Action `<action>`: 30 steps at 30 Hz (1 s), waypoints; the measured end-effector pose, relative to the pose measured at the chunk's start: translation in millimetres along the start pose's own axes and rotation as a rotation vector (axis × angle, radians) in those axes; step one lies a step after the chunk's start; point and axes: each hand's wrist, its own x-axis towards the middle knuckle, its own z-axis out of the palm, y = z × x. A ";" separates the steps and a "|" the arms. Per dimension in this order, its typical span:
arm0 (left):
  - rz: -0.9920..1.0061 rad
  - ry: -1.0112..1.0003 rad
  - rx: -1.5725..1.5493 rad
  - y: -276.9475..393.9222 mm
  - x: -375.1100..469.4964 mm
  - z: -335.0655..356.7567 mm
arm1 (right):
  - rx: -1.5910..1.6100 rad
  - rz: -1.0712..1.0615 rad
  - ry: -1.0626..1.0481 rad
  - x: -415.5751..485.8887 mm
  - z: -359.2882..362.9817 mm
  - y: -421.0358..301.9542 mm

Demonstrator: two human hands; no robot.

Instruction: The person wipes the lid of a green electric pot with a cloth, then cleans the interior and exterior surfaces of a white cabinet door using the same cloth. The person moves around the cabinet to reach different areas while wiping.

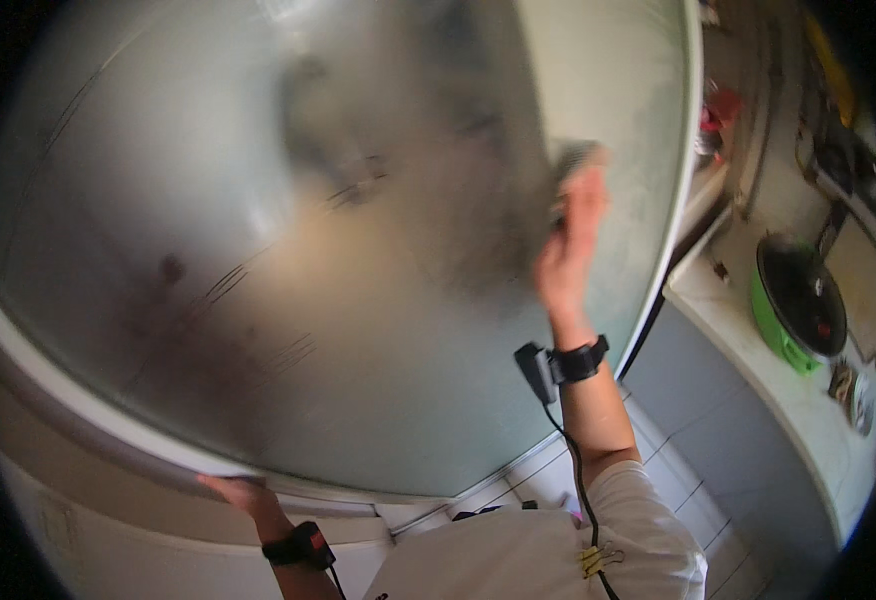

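A large frosted glass door (408, 390) in a white frame (70, 390) fills most of the view before me, with dark scratch-like marks and blurred reflections on the pane. My right hand (577, 232) is raised against the glass near its right side. Under its fingers is a grey pad or cloth (577, 154), blurred and partly covered by the hand, pressed to the pane. Low on the left, my left hand (241, 495) grips the white frame at its edge, some of its fingers hidden. Both wrists wear black straps with small cabled devices.
Right of the door runs a pale countertop (753, 352) bearing a green pot (775, 315) with a dark interior and a glass jar (858, 405). Grey cabinet fronts (715, 427) stand below it. White floor tiles (678, 480) show beneath. A white appliance or cabinet (145, 555) lies at lower left.
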 end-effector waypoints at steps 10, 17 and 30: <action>-0.099 0.042 0.004 -17.3 2.2 -19.1 | 0.180 -0.679 -0.461 -15.4 49.0 -116.1; -0.123 -0.136 -0.096 -53.2 17.6 -41.9 | 0.229 -0.345 -0.527 -45.6 110.3 -176.3; 0.037 -0.292 0.286 -23.9 3.9 -31.2 | 0.287 -0.800 -0.249 94.1 177.5 -325.7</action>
